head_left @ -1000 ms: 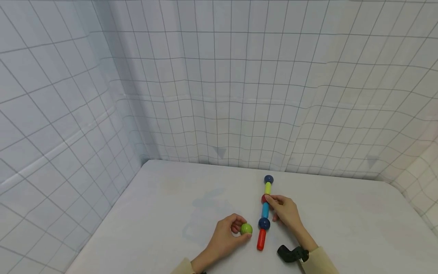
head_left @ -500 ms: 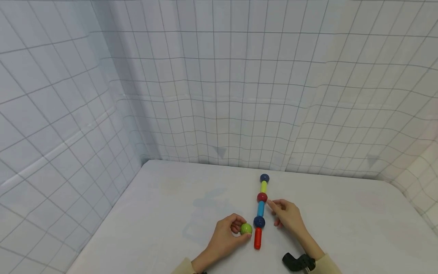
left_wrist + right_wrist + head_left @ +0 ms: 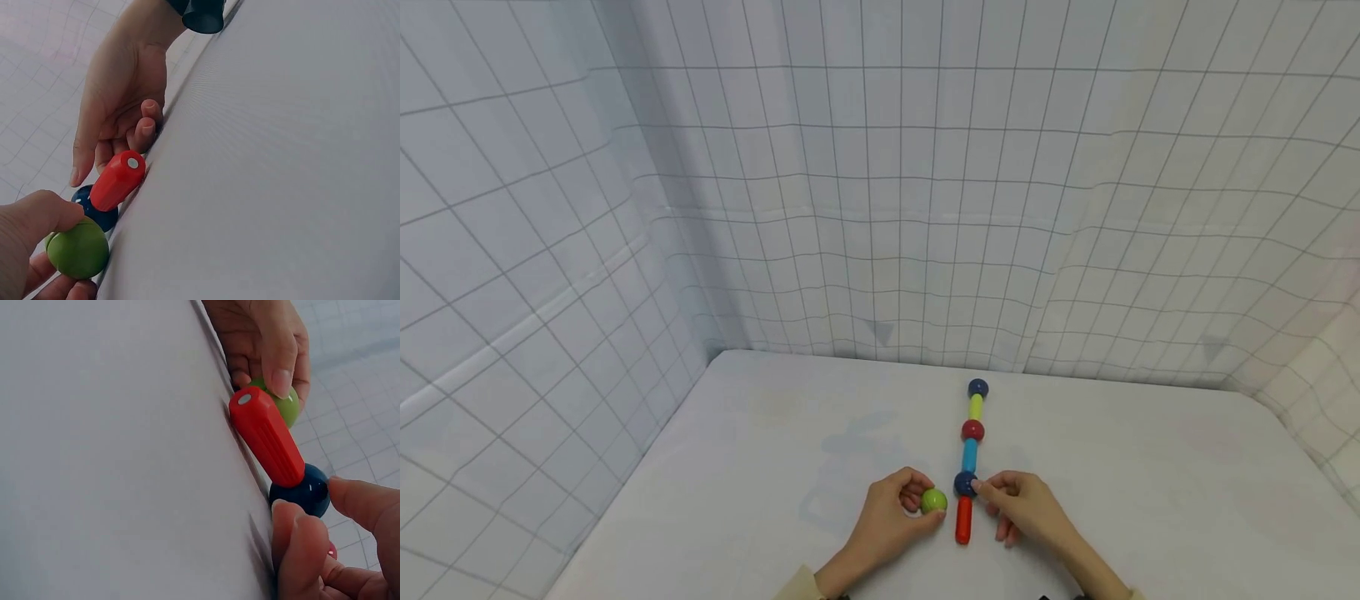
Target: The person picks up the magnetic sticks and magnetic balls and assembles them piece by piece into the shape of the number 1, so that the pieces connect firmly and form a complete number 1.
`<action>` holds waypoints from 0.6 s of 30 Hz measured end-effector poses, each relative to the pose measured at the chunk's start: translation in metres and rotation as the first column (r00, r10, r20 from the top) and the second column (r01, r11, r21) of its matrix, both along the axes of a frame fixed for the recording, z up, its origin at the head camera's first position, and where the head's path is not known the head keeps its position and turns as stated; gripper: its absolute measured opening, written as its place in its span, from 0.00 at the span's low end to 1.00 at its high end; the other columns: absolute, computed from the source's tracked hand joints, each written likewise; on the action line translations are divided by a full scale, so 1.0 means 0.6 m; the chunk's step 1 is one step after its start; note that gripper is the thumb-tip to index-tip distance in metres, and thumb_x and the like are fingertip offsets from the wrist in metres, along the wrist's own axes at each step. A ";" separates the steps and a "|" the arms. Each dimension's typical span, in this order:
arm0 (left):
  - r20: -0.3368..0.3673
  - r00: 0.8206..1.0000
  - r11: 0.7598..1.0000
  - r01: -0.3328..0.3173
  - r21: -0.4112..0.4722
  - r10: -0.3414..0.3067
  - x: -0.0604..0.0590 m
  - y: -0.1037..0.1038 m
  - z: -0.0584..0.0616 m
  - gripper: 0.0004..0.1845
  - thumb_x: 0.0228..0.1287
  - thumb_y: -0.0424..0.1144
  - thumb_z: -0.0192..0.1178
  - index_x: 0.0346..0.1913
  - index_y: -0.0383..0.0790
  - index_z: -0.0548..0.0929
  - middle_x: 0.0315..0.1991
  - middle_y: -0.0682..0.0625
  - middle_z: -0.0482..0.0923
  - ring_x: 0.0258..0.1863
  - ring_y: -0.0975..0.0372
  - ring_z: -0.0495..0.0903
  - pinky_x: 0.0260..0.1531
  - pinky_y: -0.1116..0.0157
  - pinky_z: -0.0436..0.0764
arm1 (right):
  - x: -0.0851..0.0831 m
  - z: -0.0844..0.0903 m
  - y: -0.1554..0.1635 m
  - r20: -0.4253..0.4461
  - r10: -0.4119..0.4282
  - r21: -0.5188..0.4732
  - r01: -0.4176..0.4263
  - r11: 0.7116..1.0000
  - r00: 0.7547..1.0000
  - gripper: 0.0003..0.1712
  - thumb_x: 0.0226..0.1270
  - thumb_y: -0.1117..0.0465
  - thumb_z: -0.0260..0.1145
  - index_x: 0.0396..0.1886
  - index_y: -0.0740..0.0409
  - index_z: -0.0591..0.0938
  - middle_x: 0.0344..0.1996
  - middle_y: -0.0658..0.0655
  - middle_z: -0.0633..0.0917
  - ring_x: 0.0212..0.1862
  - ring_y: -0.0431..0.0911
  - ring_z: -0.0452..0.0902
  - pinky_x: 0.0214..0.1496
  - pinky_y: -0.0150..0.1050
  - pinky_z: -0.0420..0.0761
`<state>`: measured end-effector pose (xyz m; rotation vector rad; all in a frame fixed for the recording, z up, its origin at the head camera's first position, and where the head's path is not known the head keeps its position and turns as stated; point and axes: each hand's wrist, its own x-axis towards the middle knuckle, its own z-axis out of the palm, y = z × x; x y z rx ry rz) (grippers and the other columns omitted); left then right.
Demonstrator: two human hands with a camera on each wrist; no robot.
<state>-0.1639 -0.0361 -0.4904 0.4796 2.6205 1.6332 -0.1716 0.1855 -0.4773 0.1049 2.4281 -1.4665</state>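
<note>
My left hand (image 3: 887, 517) holds a glossy green ball (image 3: 934, 500) between thumb and fingers, low over the table. To its right lies a straight chain of balls and rods, running away from me. Nearest is a red rod (image 3: 963, 521), with a pale round end spot in both wrist views. It joins a dark blue ball (image 3: 966, 483), then come a light blue rod (image 3: 970, 456), a red ball (image 3: 973, 430), a yellow-green rod (image 3: 976, 407) and a far dark blue ball (image 3: 978, 387). My right hand (image 3: 1026, 508) pinches the nearer dark blue ball from the right.
The white table (image 3: 775, 433) extends on both sides of the hands. White grid-patterned curtains (image 3: 880, 208) stand behind it and at the left and right. A dark wrist mount (image 3: 203, 15) sits on the right wrist.
The chain has shifted slightly left and straightened. My right hand has let go of the red ball and come nearer to the closer dark blue ball. The left hand stays nearly still.
</note>
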 end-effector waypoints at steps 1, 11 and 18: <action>0.000 1.000 1.000 -0.001 -0.001 0.001 0.000 -0.001 0.000 0.15 0.46 0.45 0.71 0.37 0.46 0.79 0.30 0.59 0.77 0.26 0.69 0.73 0.28 0.73 0.75 | 0.003 0.000 -0.001 0.014 0.015 -0.013 -0.015 1.000 1.000 0.33 0.53 0.35 0.63 0.39 0.62 0.80 0.20 0.53 0.80 0.13 0.41 0.74 0.17 0.34 0.75; 0.012 1.000 1.000 0.009 0.010 -0.009 0.001 -0.003 -0.001 0.16 0.46 0.46 0.71 0.37 0.45 0.79 0.30 0.58 0.77 0.27 0.69 0.73 0.29 0.73 0.75 | 0.024 0.002 -0.011 0.046 0.071 -0.018 -0.070 0.997 0.996 0.33 0.51 0.33 0.63 0.34 0.60 0.80 0.18 0.52 0.79 0.13 0.40 0.74 0.17 0.34 0.76; 0.000 1.000 1.000 0.013 0.018 -0.013 0.003 -0.004 -0.001 0.15 0.47 0.46 0.71 0.37 0.46 0.79 0.29 0.59 0.77 0.26 0.69 0.73 0.28 0.73 0.75 | 0.034 0.006 -0.020 0.012 0.105 -0.010 -0.105 0.994 0.994 0.29 0.54 0.36 0.63 0.29 0.60 0.79 0.15 0.51 0.78 0.11 0.39 0.73 0.16 0.34 0.75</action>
